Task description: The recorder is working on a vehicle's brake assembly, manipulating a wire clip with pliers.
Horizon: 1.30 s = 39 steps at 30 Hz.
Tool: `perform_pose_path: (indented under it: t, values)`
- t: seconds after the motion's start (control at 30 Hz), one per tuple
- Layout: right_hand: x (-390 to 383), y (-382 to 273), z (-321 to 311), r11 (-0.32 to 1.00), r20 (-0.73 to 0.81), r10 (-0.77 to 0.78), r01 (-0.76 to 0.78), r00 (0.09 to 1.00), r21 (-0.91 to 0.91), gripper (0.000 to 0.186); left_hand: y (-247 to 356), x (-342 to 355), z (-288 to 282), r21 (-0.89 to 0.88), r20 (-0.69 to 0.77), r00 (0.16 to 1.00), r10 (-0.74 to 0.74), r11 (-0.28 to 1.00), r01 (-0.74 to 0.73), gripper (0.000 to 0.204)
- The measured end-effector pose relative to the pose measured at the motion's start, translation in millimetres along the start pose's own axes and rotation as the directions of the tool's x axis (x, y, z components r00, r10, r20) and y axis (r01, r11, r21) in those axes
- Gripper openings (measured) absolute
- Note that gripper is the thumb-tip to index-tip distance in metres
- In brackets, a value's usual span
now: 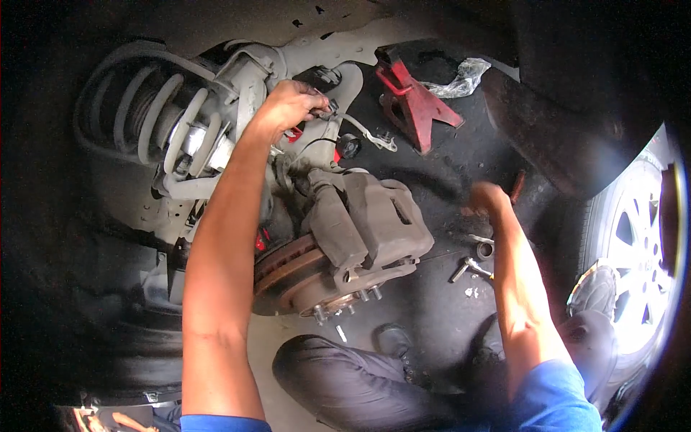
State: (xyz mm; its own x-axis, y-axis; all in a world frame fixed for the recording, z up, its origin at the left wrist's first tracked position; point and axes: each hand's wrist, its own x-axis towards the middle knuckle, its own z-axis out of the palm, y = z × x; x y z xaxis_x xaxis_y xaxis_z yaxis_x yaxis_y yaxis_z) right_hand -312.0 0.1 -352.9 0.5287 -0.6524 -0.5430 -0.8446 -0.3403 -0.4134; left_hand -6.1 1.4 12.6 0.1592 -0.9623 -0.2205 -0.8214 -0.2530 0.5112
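left forearm [227,237], pale bracket [368,135] beside left grip [295,106]

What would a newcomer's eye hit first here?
Probably the big dusty brake caliper mid-view, straddling the rusty brake disc. Next, the bright red jack stand on the dark floor, above and right of centre, and the thick coil spring at upper left. The left hand also stands out, between spring and stand in the view.
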Motion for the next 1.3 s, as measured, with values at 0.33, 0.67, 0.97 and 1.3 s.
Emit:
perform_pose_path:
  t: [0.33,0.67,0.97,1.3]
  values:
    - [-10,-199,-167,0.194,-0.698,-0.207,0.728,0.686,0.658,0.047,1,1,6,0.012,-0.018,0.999,0.046,0.999,-0.046,0.026]
    - [-5,-215,-167,-0.148,-0.715,-0.228,0.702,0.661,0.696,0.026,0,2,4,0.088,0.045,0.993,0.105,0.99,-0.108,0.025]
    - [-12,-216,-171,-0.019,-0.692,-0.232,0.708,0.684,0.706,0.023,0,0,4,0.09,0.024,0.994,0.107,0.99,-0.109,0.027]
    - [-17,-227,-171,-0.287,-0.572,-0.13,0.521,0.81,0.804,0.017,-4,4,8,0.122,-0.044,0.982,0.184,0.977,-0.177,0.019]
